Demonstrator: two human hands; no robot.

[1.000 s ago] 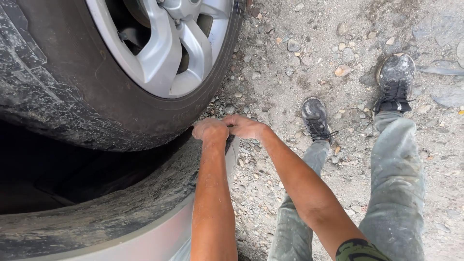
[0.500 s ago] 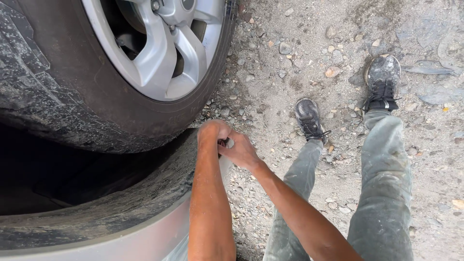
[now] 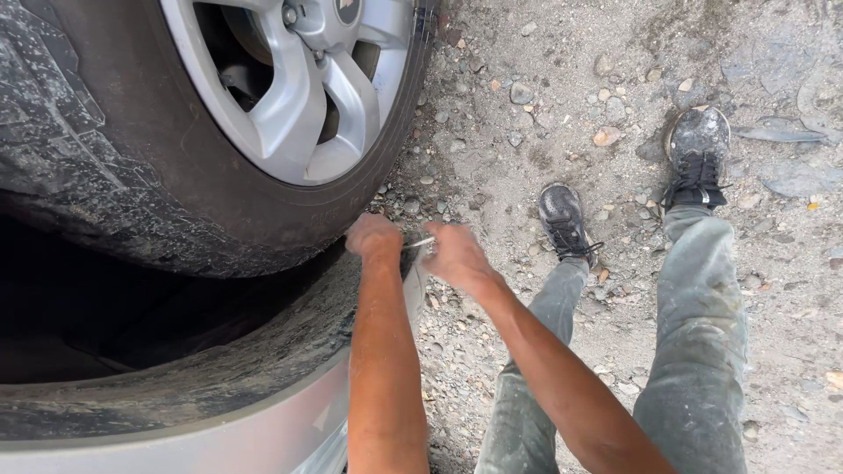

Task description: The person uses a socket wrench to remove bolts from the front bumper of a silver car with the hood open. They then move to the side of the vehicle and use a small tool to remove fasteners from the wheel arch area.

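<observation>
The left hand (image 3: 373,237) and right hand (image 3: 452,256) are meeting at the fender edge (image 3: 351,307) just below the tyre (image 3: 176,202); a thin pale rod (image 3: 421,242) is bridging them, the right fingers pinching one end; the left is curling into a fist, its grip blurred; shoes (image 3: 562,219) are standing on gravel (image 3: 527,132).

Bare forearms, no sleeves — dusty grey-green trousers (image 3: 694,351) — scuffed black lace-up shoes (image 3: 566,219).
</observation>
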